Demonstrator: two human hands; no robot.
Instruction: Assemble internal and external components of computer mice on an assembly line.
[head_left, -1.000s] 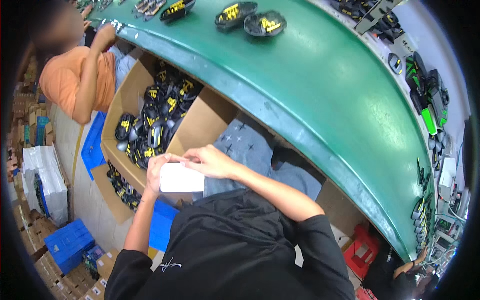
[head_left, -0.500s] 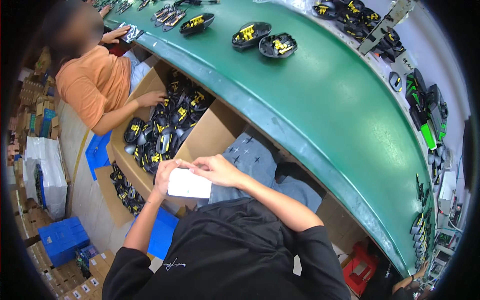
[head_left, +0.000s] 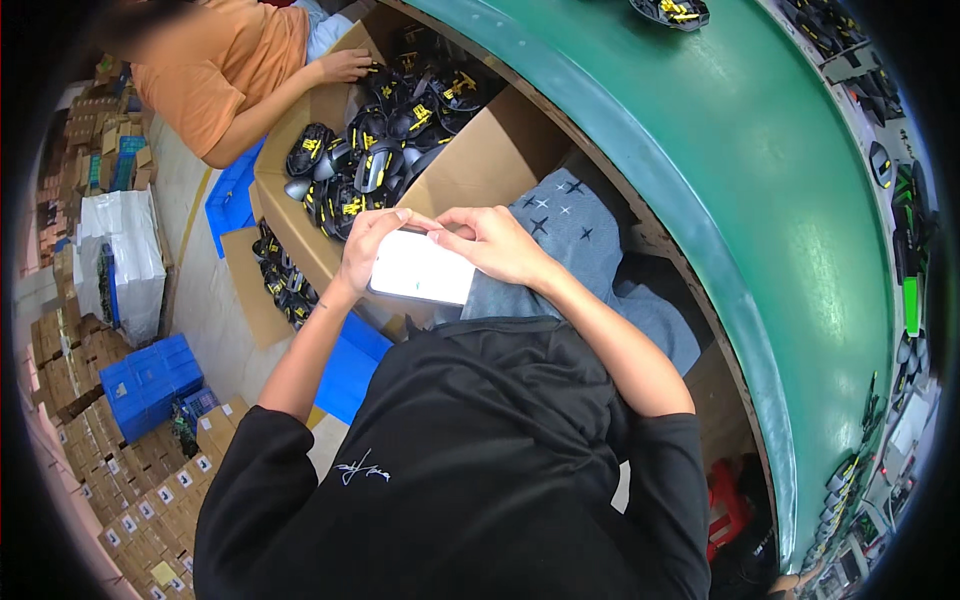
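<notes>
A smartphone with a bright white screen lies tilted between my two hands, above my lap. My left hand is closed around its left side. My right hand grips the far right edge, with the thumb over the screen's border and the fingertips meeting those of the left hand. Just beyond the hands is an open cardboard box, where many black plastic housings with yellow parts lie in a heap.
A person in an orange top reaches into the box at the far left. The green worktable curves along the right, with another black housing at its far end. Blue crates and stacked cartons stand on the floor at left.
The view has shifted, so box, table and person sit higher and further left or right in the picture. Both hands keep their hold on the smartphone.
</notes>
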